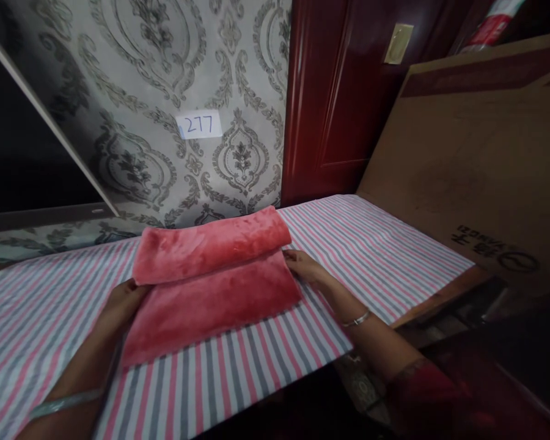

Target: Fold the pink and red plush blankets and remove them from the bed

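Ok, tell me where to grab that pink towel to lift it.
Probably grip the pink towel at the two short ends of its folded-over roll, coming in from each side. The left hand and right hand already sit at those ends, and the roll gives thick bulk there to pinch.

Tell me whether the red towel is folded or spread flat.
Partly folded: the red plush towel has its far part doubled back in a rounded fold over the flat near part.

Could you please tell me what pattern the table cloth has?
The table cloth has pink, grey and white stripes, seen in the head view.
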Tool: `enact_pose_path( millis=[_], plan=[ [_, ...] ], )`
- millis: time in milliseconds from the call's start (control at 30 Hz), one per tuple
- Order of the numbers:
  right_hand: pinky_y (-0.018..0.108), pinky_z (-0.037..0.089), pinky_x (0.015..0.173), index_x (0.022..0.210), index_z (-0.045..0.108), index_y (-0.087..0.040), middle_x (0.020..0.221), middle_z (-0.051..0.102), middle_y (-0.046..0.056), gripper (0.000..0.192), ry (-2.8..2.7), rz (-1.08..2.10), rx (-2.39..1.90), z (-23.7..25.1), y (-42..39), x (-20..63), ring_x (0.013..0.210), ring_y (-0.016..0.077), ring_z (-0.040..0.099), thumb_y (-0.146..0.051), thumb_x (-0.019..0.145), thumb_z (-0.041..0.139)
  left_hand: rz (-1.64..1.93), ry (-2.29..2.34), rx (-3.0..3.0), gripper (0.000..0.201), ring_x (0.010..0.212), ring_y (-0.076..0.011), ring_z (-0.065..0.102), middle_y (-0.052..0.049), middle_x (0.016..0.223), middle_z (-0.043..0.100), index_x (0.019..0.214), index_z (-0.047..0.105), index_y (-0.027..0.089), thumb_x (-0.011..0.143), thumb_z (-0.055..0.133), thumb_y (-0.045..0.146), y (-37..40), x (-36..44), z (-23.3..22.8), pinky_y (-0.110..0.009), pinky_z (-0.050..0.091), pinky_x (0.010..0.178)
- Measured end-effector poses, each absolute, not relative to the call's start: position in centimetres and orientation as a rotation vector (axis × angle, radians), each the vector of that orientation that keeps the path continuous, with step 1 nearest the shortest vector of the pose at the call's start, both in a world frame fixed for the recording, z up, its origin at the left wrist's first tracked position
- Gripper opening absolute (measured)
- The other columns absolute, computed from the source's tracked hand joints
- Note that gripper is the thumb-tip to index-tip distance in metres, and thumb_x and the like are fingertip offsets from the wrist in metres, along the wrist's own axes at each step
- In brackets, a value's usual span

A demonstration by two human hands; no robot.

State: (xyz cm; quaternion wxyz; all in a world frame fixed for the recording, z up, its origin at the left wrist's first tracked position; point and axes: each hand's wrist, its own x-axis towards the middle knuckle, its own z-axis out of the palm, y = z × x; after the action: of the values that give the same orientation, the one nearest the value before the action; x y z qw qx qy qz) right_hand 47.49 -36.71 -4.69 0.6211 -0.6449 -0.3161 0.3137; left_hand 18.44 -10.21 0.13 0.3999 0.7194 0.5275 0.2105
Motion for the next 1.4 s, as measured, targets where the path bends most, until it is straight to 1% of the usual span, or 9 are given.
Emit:
enact_pose_path(
  millis=[100,267,467,633,767,1033,1167,1267,1400],
  plan=[
    [0.032,0.052,0.075,0.090,0.073,-0.018,0.081,0.075,0.002,0.038,-0.785,0.919,-1.420,-5.0,-39.6,46.2,0.073,0.0199,0.067,-0.048,0.067,0.075,0.485,1.193,1.635,0.042,0.073,-0.0257,0.073,-0.006,0.072,0.075,0.094,0.065,0.015,0.065,0.072,0.045,-11.0,17.1,-0.2,-0.031,0.058,0.064],
    [0.028,0.046,0.071,0.082,0.069,-0.018,0.077,0.070,0.000,0.034,-0.873,0.896,-1.413,-5.7,-41.8,45.1,0.072,0.0170,0.060,-0.049,0.070,0.076,0.301,1.103,1.567,0.070,0.080,-0.0308,0.075,-0.007,0.086,0.079,0.098,0.069,0.019,0.051,0.084,0.068,-14.7,13.7,-1.5,-0.035,0.062,0.068],
    [0.028,0.046,0.069,0.082,0.061,-0.022,0.076,0.065,-0.001,0.033,-0.814,0.700,-1.410,-6.5,-42.8,44.8,0.069,0.0158,0.055,-0.055,0.079,0.067,0.588,1.240,1.669,0.065,0.100,-0.0382,0.073,-0.004,0.096,0.081,0.101,0.074,0.027,0.055,0.077,0.072,-18.0,11.4,-2.8,-0.046,0.060,0.088],
    [0.032,0.047,0.085,0.092,0.064,-0.023,0.089,0.066,0.002,0.044,-0.859,0.706,-1.415,-7.0,-43.8,44.8,0.086,0.0207,0.059,-0.066,0.083,0.060,0.634,1.260,1.657,0.057,0.117,-0.0403,0.066,-0.001,0.103,0.080,0.101,0.075,0.032,0.060,0.072,0.071,-18.2,11.5,-3.2,-0.051,0.049,0.109],
    [0.031,0.047,0.081,0.103,0.063,-0.023,0.096,0.064,0.003,0.048,-0.985,0.697,-1.416,-7.6,-44.1,44.9,0.089,0.0214,0.059,-0.058,0.074,0.076,0.680,1.207,1.807,0.054,0.128,-0.0382,0.059,0.001,0.120,0.075,0.100,0.076,0.034,0.057,0.075,0.066,-18.2,11.3,-3.8,-0.046,0.042,0.116],
    [0.031,0.046,0.076,0.089,0.062,-0.023,0.083,0.061,0.001,0.026,-0.927,0.621,-1.499,-8.3,-44.3,45.3,0.079,0.0198,0.058,-0.045,0.079,0.070,0.619,1.357,1.592,0.052,0.102,-0.0399,0.072,0.002,0.086,0.080,0.096,0.076,0.037,0.059,0.072,0.073,-18.8,10.5,-3.0,-0.053,0.055,0.100],
    [0.033,0.048,0.078,0.097,0.062,-0.024,0.086,0.066,0.002,0.033,-0.901,0.683,-1.459,-7.8,-44.3,44.8,0.082,0.0216,0.062,-0.053,0.082,0.066,0.663,1.351,1.611,0.061,0.113,-0.0404,0.068,-0.001,0.097,0.080,0.092,0.076,0.032,0.052,0.072,0.078,-17.5,10.0,-3.9,-0.050,0.053,0.103],
    [0.031,0.045,0.069,0.079,0.060,-0.023,0.072,0.059,0.001,0.038,-0.916,0.590,-1.611,-7.6,-43.8,44.6,0.071,0.0203,0.057,-0.061,0.083,0.062,0.604,1.336,1.737,0.068,0.117,-0.0399,0.065,-0.006,0.106,0.079,0.088,0.075,0.025,0.053,0.068,0.083,-16.3,9.9,-4.6,-0.047,0.053,0.103],
    [0.030,0.039,0.060,0.062,0.052,-0.024,0.061,0.049,0.000,0.042,-0.912,0.349,-1.816,-8.0,-43.3,44.5,0.063,0.0184,0.048,-0.060,0.080,0.064,0.525,1.305,1.839,0.070,0.101,-0.0353,0.070,-0.007,0.093,0.077,0.086,0.073,0.022,0.057,0.063,0.085,-16.7,10.3,-4.4,-0.038,0.058,0.085]
  ],
)
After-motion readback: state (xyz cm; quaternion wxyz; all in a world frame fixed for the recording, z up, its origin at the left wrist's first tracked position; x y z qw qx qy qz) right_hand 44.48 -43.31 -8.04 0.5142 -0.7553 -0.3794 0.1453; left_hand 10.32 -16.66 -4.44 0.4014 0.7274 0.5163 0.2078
